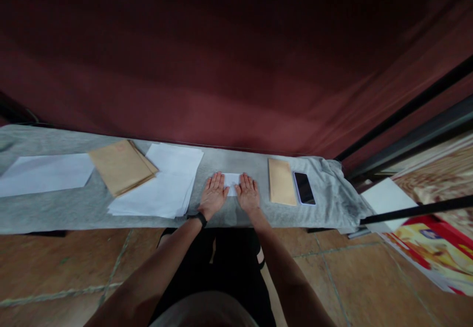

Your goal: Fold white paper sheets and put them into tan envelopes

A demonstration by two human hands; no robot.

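A small white folded paper (231,180) lies on the grey cloth at the middle of the table. My left hand (214,192) lies flat on its left end, with a dark band at the wrist. On its right end rests my right hand (248,192), palm down with the fingers stretched out. The hands are apart, and the middle of the paper shows between them. Parts of both ends are hidden under my fingers. Left of my left hand is a stack of white sheets (170,179), with brown envelopes (120,167) overlapping it.
Another white sheet (48,173) lies at the far left of the grey cloth (236,158). To the right are a brown envelope (282,181) and a phone (305,188). A dark red wall or curtain (221,105) stands behind. A colourful box (436,253) is at the lower right.
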